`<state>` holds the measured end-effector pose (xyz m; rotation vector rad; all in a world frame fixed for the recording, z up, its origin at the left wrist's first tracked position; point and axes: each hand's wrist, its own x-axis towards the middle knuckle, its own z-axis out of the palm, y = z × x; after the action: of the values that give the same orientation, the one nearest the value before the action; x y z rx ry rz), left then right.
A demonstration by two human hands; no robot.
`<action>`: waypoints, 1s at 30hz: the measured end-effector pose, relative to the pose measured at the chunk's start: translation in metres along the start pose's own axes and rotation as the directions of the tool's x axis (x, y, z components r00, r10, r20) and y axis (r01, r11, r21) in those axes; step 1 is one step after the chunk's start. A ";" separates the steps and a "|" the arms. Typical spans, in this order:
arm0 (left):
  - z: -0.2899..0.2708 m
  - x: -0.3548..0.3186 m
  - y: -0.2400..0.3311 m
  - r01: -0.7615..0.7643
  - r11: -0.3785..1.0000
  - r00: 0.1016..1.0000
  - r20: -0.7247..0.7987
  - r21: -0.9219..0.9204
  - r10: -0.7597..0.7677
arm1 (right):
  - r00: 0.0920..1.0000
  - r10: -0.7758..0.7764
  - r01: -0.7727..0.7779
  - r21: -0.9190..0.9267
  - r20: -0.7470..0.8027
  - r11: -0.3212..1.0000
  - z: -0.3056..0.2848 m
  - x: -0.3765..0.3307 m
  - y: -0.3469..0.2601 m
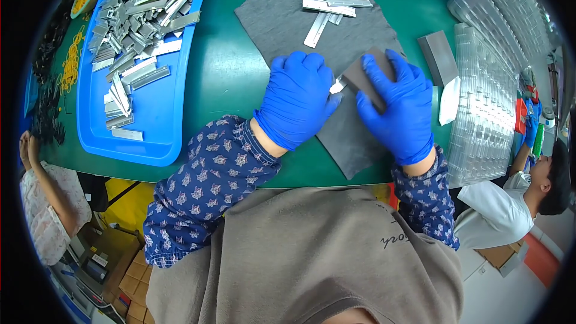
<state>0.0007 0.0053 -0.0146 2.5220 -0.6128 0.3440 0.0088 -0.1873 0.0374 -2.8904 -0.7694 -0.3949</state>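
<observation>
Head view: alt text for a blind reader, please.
A blue-gloved right hand holds a gray block near a metal strip beside the left hand, over a dark sheet. More strips lie beyond and in a blue tray at left.

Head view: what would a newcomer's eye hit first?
Probably the bright blue gloves at center: the left hand beside a small metal piece, the right hand gripping a dark block over a gray sheet. Next, the blue tray at upper left, heaped with metal strips, and the clear plastic trays at right.
</observation>
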 end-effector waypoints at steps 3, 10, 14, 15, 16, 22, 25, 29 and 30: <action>-0.005 0.001 0.001 0.007 1.000 1.000 0.004 0.004 -0.007 | 0.999 0.031 -0.032 0.026 0.025 0.999 0.000 0.006 0.011; -0.005 0.002 0.002 0.031 0.999 0.999 0.034 -0.009 -0.031 | 1.000 0.021 -0.021 -0.008 -0.009 1.000 0.000 0.005 0.004; -0.004 0.000 0.000 0.011 1.000 1.000 0.003 -0.023 -0.011 | 1.000 0.009 -0.010 0.034 0.002 0.999 0.000 0.009 0.012; -0.003 0.000 0.000 -0.001 1.000 1.000 0.003 -0.022 0.002 | 0.999 0.037 -0.037 0.027 0.001 0.999 0.003 0.012 0.026; -0.002 -0.001 0.000 0.013 0.999 1.000 0.002 -0.048 -0.013 | 0.999 0.046 -0.045 0.023 -0.006 0.999 0.004 0.013 0.035; -0.007 0.001 0.004 0.046 0.997 0.999 -0.002 -0.069 -0.046 | 0.953 0.257 -0.250 0.062 -0.159 0.966 0.000 0.011 0.068; -0.010 0.005 0.006 0.038 0.997 0.999 -0.006 -0.073 -0.039 | 0.922 0.345 -0.298 0.247 -0.175 0.922 0.002 0.001 0.084; -0.007 0.003 0.001 0.072 0.990 0.996 0.051 -0.124 -0.066 | 0.899 0.349 -0.263 0.310 -0.266 0.914 0.008 -0.003 0.089; -0.007 0.003 0.001 0.067 0.990 0.997 0.055 -0.124 -0.061 | 0.896 0.354 -0.268 0.310 -0.267 0.912 0.009 -0.003 0.087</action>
<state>0.0023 0.0073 -0.0070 2.4289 -0.5539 0.2117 0.0520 -0.2622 0.0232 -2.5428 -0.2690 -0.6418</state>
